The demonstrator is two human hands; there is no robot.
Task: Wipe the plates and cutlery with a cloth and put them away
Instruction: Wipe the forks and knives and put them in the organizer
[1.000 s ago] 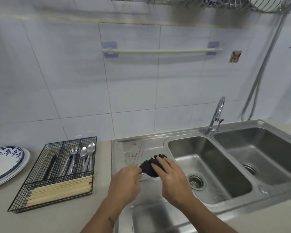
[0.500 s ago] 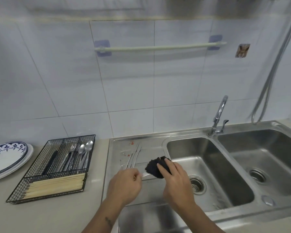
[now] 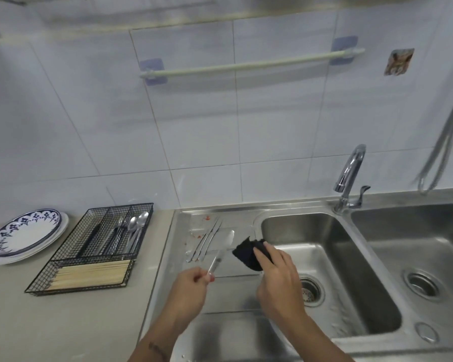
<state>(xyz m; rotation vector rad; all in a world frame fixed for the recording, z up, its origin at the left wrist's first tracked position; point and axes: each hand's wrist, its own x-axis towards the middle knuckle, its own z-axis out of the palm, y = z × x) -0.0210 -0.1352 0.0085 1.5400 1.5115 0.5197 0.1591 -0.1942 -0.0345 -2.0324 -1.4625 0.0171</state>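
Head view: steel double sink (image 3: 332, 259) w/ drainboard set in a beige tabletop (image 3: 63, 322), white tiled wall behind w/ towel rail (image 3: 251, 64) at 12 o'clock. Left hand (image 3: 190, 290) grips a knife (image 3: 221, 253) by the handle over the drainboard; right hand (image 3: 277, 280) clutches a dark cloth (image 3: 249, 253) just beside the blade. More cutlery (image 3: 205, 242) lies on the drainboard; wire caddy (image 3: 97, 246) and plates (image 3: 26, 235) at 9 o'clock.

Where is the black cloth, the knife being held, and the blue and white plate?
cloth (image 3: 247, 254), head view, on the middle of the dark fabric left of the fingers.
knife (image 3: 226, 244), head view, on the shiny blade.
plate (image 3: 24, 237), head view, on its white centre.
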